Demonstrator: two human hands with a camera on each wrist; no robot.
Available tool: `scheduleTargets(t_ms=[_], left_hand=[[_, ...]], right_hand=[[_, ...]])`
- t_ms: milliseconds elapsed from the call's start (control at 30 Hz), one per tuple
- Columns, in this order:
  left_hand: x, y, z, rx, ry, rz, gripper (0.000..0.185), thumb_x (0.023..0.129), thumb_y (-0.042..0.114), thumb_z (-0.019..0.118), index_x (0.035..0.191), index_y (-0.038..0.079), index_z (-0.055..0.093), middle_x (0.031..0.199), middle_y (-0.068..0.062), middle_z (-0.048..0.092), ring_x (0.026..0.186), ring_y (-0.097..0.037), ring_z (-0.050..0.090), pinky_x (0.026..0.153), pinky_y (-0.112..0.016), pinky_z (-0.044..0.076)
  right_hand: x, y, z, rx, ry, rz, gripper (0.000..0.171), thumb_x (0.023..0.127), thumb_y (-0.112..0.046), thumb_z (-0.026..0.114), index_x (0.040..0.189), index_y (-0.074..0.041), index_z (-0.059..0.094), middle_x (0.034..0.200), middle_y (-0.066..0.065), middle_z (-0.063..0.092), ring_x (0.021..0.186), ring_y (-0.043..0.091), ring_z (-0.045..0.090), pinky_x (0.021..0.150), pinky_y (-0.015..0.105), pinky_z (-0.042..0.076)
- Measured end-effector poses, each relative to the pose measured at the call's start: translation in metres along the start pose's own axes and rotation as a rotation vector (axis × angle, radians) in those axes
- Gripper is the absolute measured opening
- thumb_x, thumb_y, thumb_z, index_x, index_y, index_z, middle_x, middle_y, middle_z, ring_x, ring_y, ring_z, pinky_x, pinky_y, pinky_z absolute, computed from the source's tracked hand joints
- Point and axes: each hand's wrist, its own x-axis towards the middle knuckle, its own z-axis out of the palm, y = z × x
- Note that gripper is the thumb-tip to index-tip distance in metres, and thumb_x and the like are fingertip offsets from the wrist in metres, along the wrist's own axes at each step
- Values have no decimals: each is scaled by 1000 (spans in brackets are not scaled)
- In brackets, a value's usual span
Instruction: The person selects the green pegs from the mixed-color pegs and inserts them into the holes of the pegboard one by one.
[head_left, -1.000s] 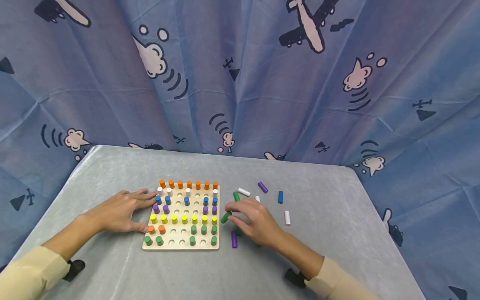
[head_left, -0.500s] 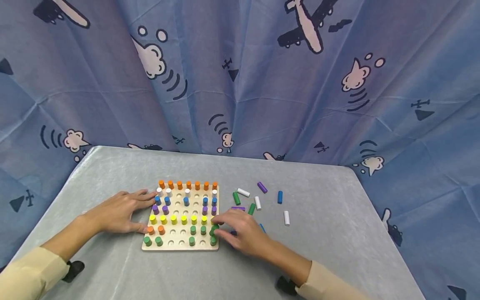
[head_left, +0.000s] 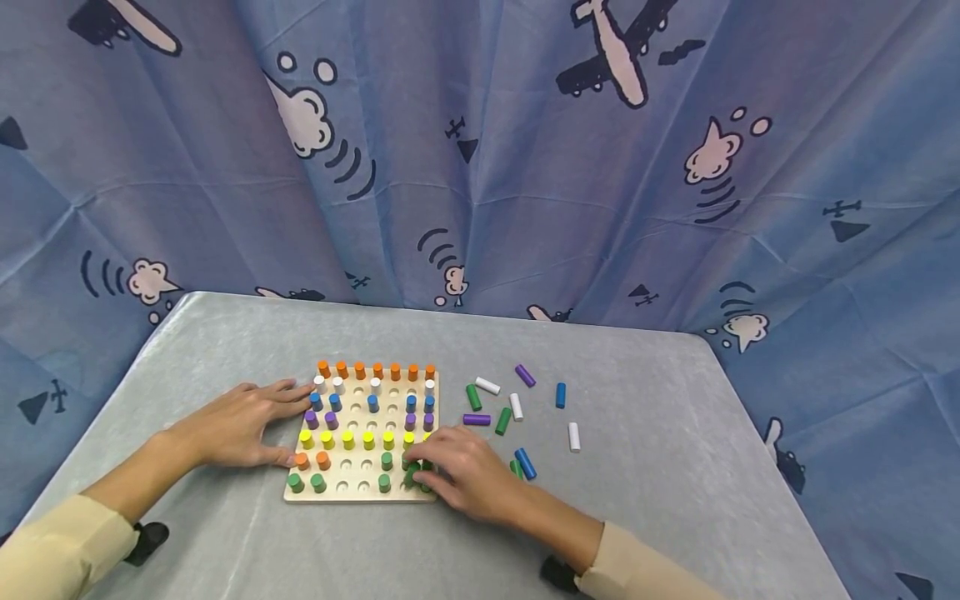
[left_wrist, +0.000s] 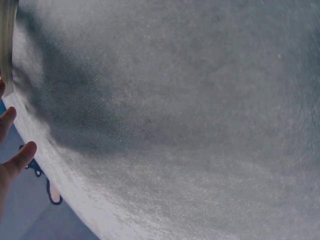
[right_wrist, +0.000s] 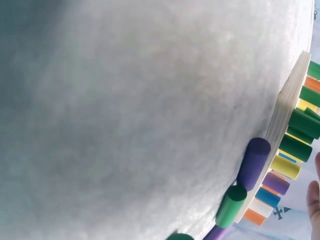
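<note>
My right hand (head_left: 472,479) pinches a green peg (head_left: 411,475) between thumb and fingers, upright at the nearest row of the wooden pegboard (head_left: 330,496), close to its right corner. Whether its lower end is inside a hole is hidden. My left hand (head_left: 236,423) rests beside the board's left edge, fingers spread, fingertips and thumb touching it. Rows of coloured pegs stand in the board, with bare holes mostly about the middle columns. The right fingers cover part of the right-hand pegs. In the right wrist view, a purple peg (right_wrist: 254,164) lies along the board's side.
Loose pegs lie on the grey cloth (head_left: 637,400) right of the board, among them a blue peg (head_left: 525,463), a green peg (head_left: 503,421), a purple peg (head_left: 476,419) and a white peg (head_left: 573,437). A patterned curtain (head_left: 525,208) hangs behind the table.
My right hand has carried the green peg leftward from among the loose pegs to the board's near right corner, uncovering several loose pegs. My left hand has stayed put.
</note>
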Motion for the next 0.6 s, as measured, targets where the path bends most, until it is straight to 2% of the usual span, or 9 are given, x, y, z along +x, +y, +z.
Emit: scheduleTargets(t_ms=[267,600], left_hand=[[0,-1,1,2,3,1,95,80,80,54,139,6,59,153,-7,45,136,-41,44,97,-62,41],[-1,-3,4,-22,24,-1,96,79,80,56,139,6,59,153,-5,45,138,-39,43,99,-61,40]], right_hand=[[1,-1,4,-34,-17,-32,24,88,-16,77,112,-15,73,102,-7,71,98,9,62,89,26,46],[2,-1,8,-50,-72,-45,26,90,-20,76,115,-18,72,106,-10,71,103,7,60,94,24,45]])
